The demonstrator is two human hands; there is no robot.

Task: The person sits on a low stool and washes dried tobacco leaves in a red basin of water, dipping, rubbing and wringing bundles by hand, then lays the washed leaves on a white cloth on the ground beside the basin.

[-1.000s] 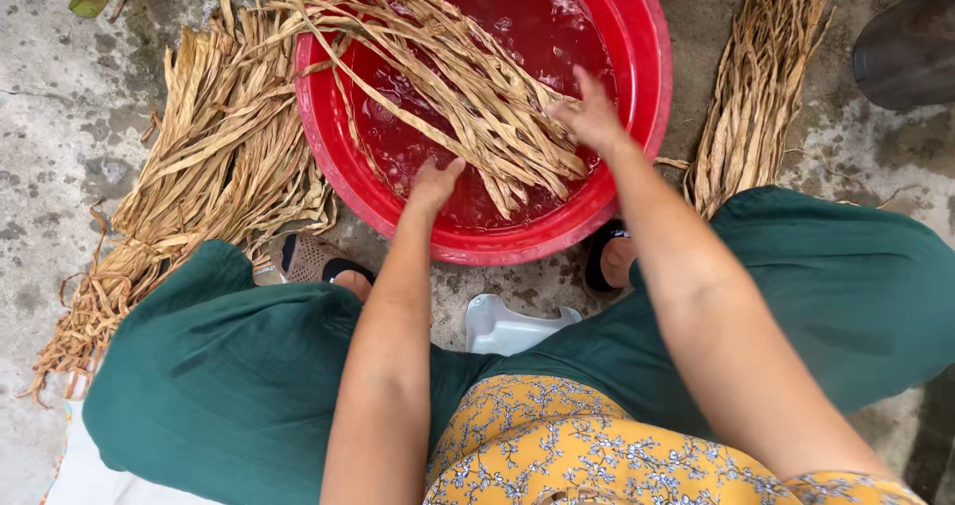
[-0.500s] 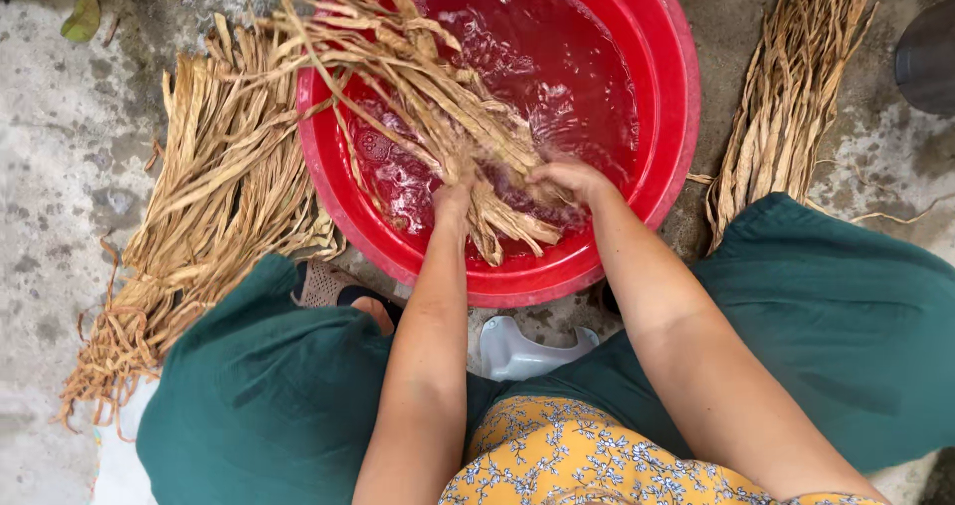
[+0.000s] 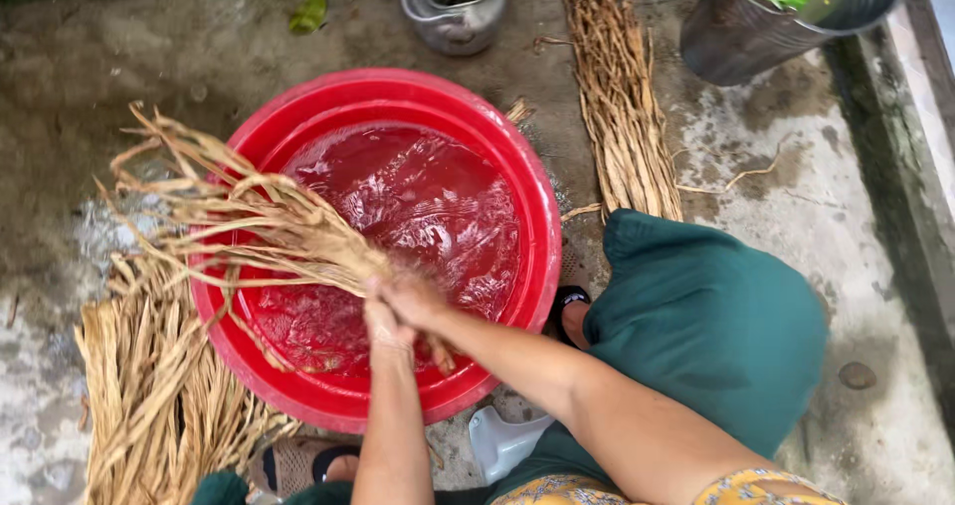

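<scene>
A red plastic basin (image 3: 517,167) holds rippling water. Both hands meet over its near side. My left hand (image 3: 383,324) and my right hand (image 3: 418,301) grip the same bundle of wet tan fibre strips (image 3: 249,216). The bundle fans out to the left, lifted above the water and across the basin's left rim. The hands are blurred with motion.
A pile of dry tan strips (image 3: 149,396) lies on the concrete at the left of the basin. Another bundle of strips (image 3: 622,117) lies at the right. A metal kettle (image 3: 453,2) and a metal bucket (image 3: 786,17) with a green leaf stand at the back. My knees in green trousers (image 3: 706,316) flank the basin.
The bundle has come up out of the water and swung to the left. Both hands have closed together on its near end. The view has shifted, so the basin sits lower and more central.
</scene>
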